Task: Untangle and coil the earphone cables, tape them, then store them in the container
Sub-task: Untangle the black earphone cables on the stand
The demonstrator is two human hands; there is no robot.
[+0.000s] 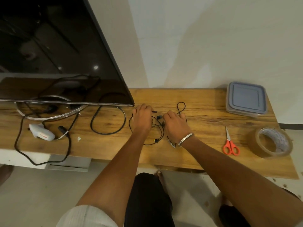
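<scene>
Both hands lie palm down on a tangle of black earphone cables [157,128] near the middle of the wooden desk [205,115]. Fingers of the left hand [142,117] curl down onto the left side of the tangle and seem to pinch the thin wire, though the fingertips are hidden under the knuckles. Likewise, the right hand [176,125] has its fingers bent over the right side, apparently gripping cable; a loop [181,107] pokes out beyond it toward the wall, and a metal bangle [186,138] circles its wrist. One earbud [155,140] lies on the near side between the forearms, another [158,117] shows between the hands, and the jack plug [155,112] sticks out just beyond the left hand.

Toward the desk's near right edge, orange-handled scissors [230,143] lie closed, blades pointing away, with a roll of brown packing tape [273,142] beside them at the right edge. At the far right corner sits a clear plastic container [246,99] with its blue-grey lid on.

On the left half, a thick black cable [108,119] forms a loop, a white adapter [41,133] rests near the near edge, and more black cord trails over that edge. Behind them stands a dark television [57,46] on a ring-shaped metal base [49,116]. A plain pale wall [213,38] rises behind the desk.
</scene>
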